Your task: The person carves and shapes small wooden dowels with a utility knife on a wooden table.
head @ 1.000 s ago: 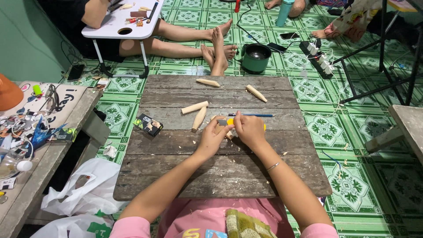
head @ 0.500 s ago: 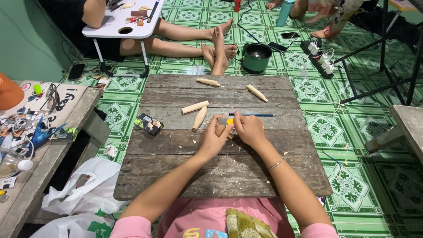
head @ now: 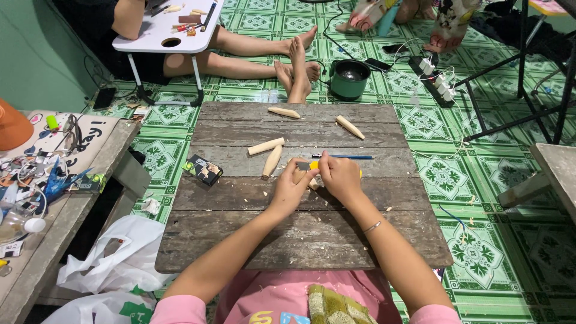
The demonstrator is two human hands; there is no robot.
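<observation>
While both hands work one wooden piece, four carved pieces lie finished-looking beyond them.
Left hand (head: 292,187) clamped on the wooden piece (head: 299,172); right hand (head: 338,174) pinching a yellow-handled cutter (head: 312,165) against it. Shavings on worktop (head: 252,240); carving seems midway.

At frame centre, the left hand (head: 292,187) and right hand (head: 338,176) cover most of a small yellow-handled tool (head: 314,165); its working end is hidden. The seated person (head: 180,36) at upper left is cut off by the top edge.
</observation>
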